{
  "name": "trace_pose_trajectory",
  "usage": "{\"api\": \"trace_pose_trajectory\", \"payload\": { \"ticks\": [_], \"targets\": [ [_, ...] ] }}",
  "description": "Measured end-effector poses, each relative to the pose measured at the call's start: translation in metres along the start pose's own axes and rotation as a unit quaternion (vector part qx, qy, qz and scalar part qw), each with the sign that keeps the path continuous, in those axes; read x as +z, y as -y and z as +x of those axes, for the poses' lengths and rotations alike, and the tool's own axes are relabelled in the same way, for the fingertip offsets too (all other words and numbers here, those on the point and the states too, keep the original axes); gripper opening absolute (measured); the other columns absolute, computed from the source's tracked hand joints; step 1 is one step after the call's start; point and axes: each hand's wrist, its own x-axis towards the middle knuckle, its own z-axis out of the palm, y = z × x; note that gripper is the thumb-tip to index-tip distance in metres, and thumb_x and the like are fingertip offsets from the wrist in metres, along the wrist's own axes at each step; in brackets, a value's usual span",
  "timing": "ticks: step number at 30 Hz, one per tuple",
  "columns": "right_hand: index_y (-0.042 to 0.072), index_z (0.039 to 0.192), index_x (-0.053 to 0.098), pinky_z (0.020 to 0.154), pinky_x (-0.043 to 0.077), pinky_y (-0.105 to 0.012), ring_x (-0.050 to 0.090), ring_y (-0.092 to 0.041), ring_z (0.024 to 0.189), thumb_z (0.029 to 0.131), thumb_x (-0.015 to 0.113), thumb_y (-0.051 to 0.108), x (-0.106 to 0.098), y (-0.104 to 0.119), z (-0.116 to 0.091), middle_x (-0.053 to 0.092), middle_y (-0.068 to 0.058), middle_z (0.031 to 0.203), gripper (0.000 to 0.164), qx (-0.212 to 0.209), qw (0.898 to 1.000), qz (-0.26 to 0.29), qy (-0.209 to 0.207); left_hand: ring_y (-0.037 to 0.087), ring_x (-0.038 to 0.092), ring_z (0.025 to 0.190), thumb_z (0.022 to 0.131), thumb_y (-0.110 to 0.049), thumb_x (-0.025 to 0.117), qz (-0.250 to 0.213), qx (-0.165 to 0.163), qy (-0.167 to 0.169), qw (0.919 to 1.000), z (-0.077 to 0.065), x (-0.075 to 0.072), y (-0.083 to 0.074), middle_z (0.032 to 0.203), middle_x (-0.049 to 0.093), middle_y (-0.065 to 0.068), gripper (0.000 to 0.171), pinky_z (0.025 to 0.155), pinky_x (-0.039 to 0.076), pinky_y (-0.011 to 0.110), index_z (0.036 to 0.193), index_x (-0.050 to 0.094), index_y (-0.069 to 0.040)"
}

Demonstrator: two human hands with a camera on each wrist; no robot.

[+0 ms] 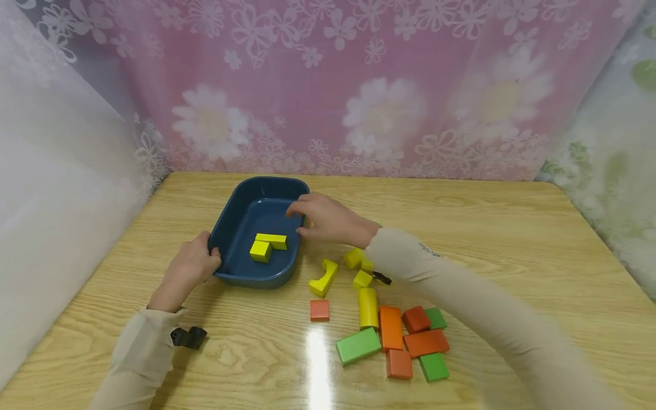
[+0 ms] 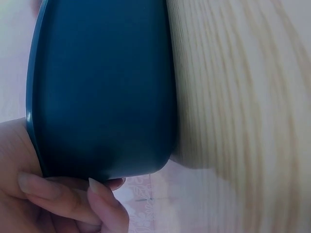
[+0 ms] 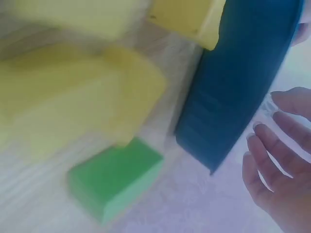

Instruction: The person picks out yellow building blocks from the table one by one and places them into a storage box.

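A dark blue rectangular tub (image 1: 256, 281) stands at the left of the table, with two yellow blocks (image 1: 260, 251) lying inside it. My left hand (image 1: 191, 265) grips its near left corner, thumb over the rim; the left wrist view shows curled fingers (image 2: 104, 201) at the tub's wall. Over the right rim, my right hand (image 1: 330, 219) is held with its fingers loosely bent and spread. In the right wrist view those fingers (image 3: 265, 167) are beside the tub's edge with nothing between them. A yellow arched block (image 1: 324, 278) lies just right of the tub.
Several yellow blocks (image 1: 362, 279) lie under the right forearm. Nearer the front are a yellow cylinder (image 1: 368, 308), a light green block (image 1: 359, 346), an orange block (image 1: 391, 328) and several red and green ones. A pink floral curtain (image 1: 328, 85) hangs behind the table (image 1: 487, 216).
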Motion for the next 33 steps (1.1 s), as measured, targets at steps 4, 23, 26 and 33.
{"api": "trace_pose_trajectory", "payload": {
  "ticks": [4,23,26,33],
  "targets": [
    [0.008,0.114,0.063,0.085,0.048,-0.036,0.055,-0.020,0.098,0.083,0.065,0.013,-0.008,-0.005,-0.028,0.063,-0.008,0.111,0.031,-0.006,1.000,-0.006,0.010,0.044,0.054,0.091,0.091,-0.013,0.034,-0.002,-0.001,-0.003,1.0000,-0.001,-0.001,0.002,0.118,0.046,0.045,0.051,0.066,0.046,0.047,0.131,0.032,0.018],
    [0.008,0.124,0.057,0.079,0.051,-0.043,0.057,-0.024,0.097,0.078,0.071,0.011,-0.001,-0.030,-0.143,0.062,-0.011,0.113,0.048,0.035,0.998,-0.025,0.056,0.039,0.057,0.083,0.092,-0.014,0.036,0.000,-0.004,0.000,1.0000,0.001,0.000,0.001,0.119,0.047,0.044,0.053,0.060,0.046,0.042,0.135,0.028,0.017],
    [0.010,0.129,0.052,0.078,0.052,-0.044,0.055,-0.024,0.098,0.076,0.072,0.014,0.001,-0.028,-0.150,0.061,-0.011,0.116,0.057,0.061,0.996,-0.039,0.060,0.035,0.057,0.077,0.092,-0.013,0.036,-0.004,-0.005,0.001,1.0000,0.000,0.002,0.000,0.117,0.048,0.044,0.052,0.057,0.045,0.040,0.135,0.029,0.017],
    [0.010,0.131,0.050,0.071,0.053,-0.042,0.057,-0.023,0.090,0.075,0.069,0.014,0.012,-0.028,-0.158,0.063,-0.013,0.110,0.059,0.081,0.994,-0.049,0.052,0.030,0.058,0.066,0.092,-0.012,0.036,-0.009,0.001,-0.007,0.9999,-0.001,0.001,0.000,0.110,0.053,0.043,0.047,0.053,0.045,0.038,0.129,0.034,0.017]
  ]
}}
